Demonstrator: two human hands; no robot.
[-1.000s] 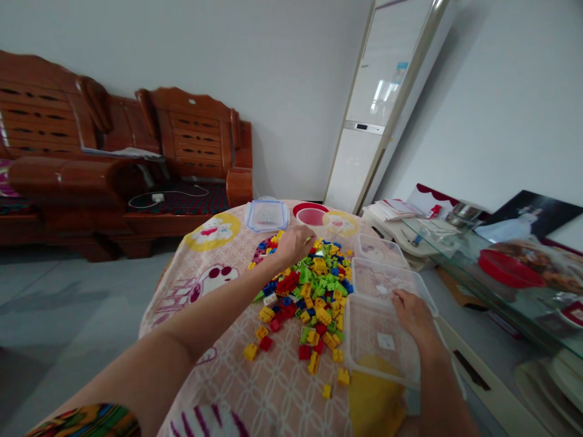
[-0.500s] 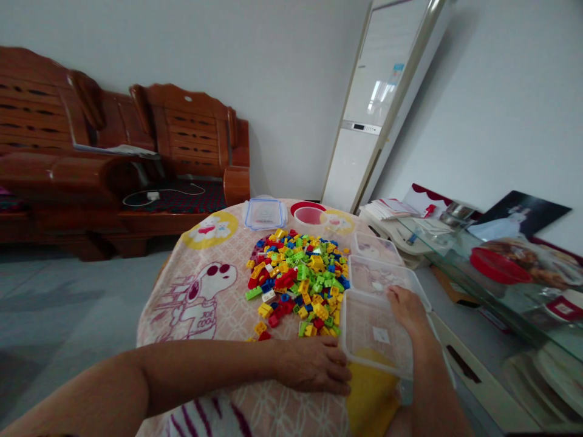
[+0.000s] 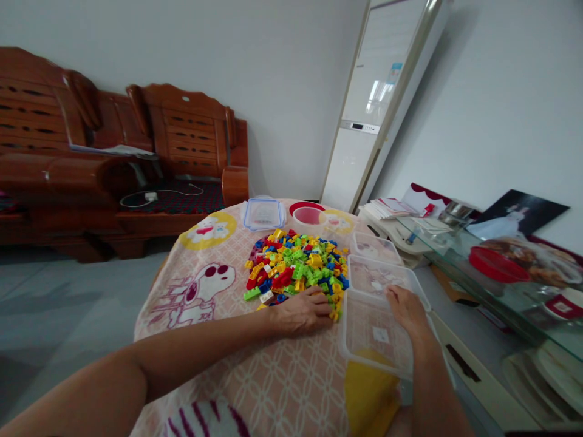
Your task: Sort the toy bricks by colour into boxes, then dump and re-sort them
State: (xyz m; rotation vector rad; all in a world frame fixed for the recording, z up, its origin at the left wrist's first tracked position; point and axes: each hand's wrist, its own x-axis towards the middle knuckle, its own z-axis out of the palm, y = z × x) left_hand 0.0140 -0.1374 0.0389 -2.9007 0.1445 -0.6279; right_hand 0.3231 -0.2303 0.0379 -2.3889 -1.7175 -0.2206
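Toy building bricks (image 3: 291, 261) lie loose, colours mixed, heaped on the worktop (image 3: 286, 376); left hand (image 3: 303, 314) open, cupped at heap's 6 o'clock, right hand (image 3: 405, 308) at clear bin (image 3: 364, 328), 4 o'clock, grip unclear.

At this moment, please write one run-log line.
left hand: at near edge of brick pile | right hand: at clear containers | beyond pile: round bowl

Interior view: dim, cool, even light.
We list window-shaped glare on the tall white cabinet (image 3: 350, 164) beyond the far edge of the surface (image 3: 291, 382); deep shadow under the wooden bench (image 3: 191, 142); wide-angle lean; slightly soft bricks (image 3: 291, 267).
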